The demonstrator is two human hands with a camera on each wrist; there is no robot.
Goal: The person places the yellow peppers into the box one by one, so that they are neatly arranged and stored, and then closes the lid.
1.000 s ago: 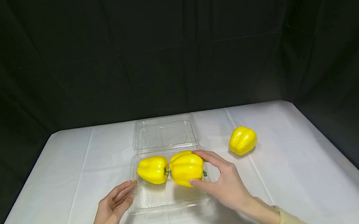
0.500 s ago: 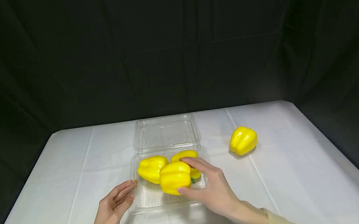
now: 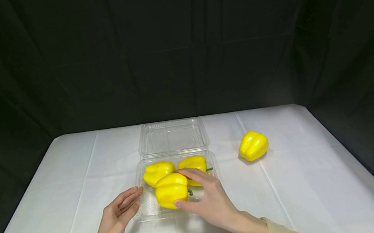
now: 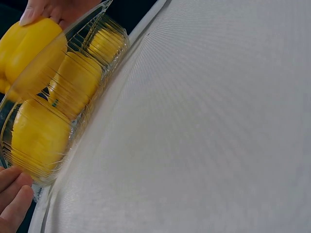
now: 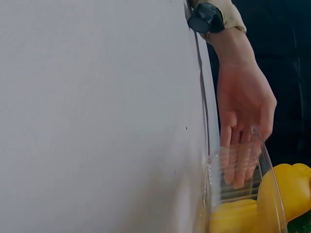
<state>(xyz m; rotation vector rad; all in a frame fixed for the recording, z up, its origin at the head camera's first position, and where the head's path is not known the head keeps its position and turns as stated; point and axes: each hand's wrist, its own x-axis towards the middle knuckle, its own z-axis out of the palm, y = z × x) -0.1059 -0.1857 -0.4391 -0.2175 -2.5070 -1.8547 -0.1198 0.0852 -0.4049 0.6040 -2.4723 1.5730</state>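
My right hand [image 3: 208, 200] holds a yellow bell pepper [image 3: 171, 194] between thumb and fingers, over the front part of a clear hinged plastic container [image 3: 150, 210]. Behind it in the container lie two more yellow bell peppers, the left one [image 3: 158, 173] and the right one [image 3: 194, 164], the latter partly covered by my right fingers. At the container's left side, my left hand [image 3: 120, 215] has its fingertips against the wall. The right wrist view has the left hand [image 5: 245, 107] with fairly straight fingers seen through the clear plastic.
The container's lid [image 3: 172, 137] lies folded back flat behind the base. Another yellow bell pepper [image 3: 253, 146] rests on the white-covered table [image 3: 309, 179] to the right. A black curtain [image 3: 176, 45] stands around the table's back and sides.
My right hand has carried its bell pepper left and toward the front of the container, uncovering the back-right pepper. The left hand has stayed at the container's left side.
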